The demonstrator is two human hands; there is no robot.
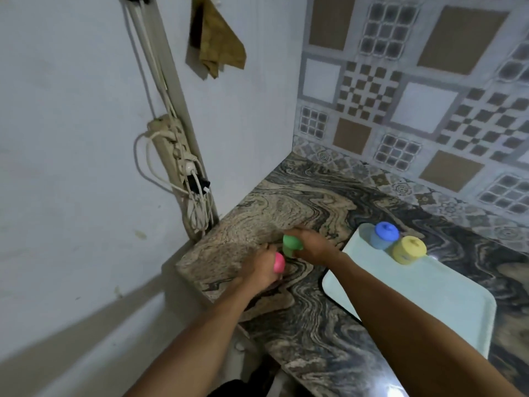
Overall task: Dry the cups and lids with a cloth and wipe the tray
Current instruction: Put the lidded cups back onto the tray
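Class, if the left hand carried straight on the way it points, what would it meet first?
Probably the green cup in the right hand, just beyond the pink cup the left hand holds; depth unclear.

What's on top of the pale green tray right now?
A blue lidded cup and a yellow lidded cup stand side by side at the tray's far corner. The right forearm crosses its near-left edge, hiding that strip.

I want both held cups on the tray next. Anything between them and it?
Nothing visible does. Only a strip of counter separates the green cup in the right hand and the pink cup in the left hand from the tray; the blue cup and yellow cup occupy its far corner.
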